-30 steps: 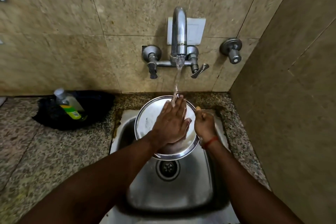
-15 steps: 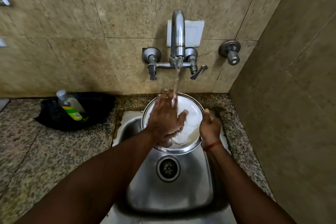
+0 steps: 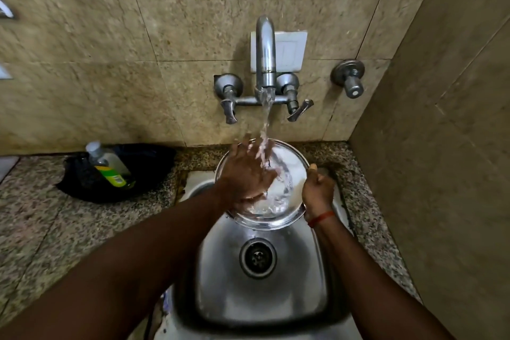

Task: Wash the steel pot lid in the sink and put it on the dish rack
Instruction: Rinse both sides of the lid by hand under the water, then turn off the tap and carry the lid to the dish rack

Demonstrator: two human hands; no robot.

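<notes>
Beige stone tiles (image 3: pixel 116 44) cover the wall before us, and a speckled granite counter (image 3: pixel 36 218) surrounds the small stainless steel sink (image 3: pixel 259 292), which has a round drain (image 3: pixel 258 258) in its middle. We hold the round steel pot lid (image 3: pixel 287 212) over the back part of the sink, tilted toward us, under the water stream (image 3: pixel 266 119) that falls from the curved chrome faucet (image 3: pixel 265 55). Our right hand (image 3: pixel 317 193) grips the lid at its right rim with the fingers closed around the edge; a red thread (image 3: pixel 320 218) is on this wrist. Our left hand (image 3: pixel 245 176) lies flat on the inner face of the lid, fingers spread wide, and the water runs over them. On the counter to the left, a clear bottle with green label (image 3: pixel 109 167) rests on a black cloth (image 3: pixel 149 168).
</notes>
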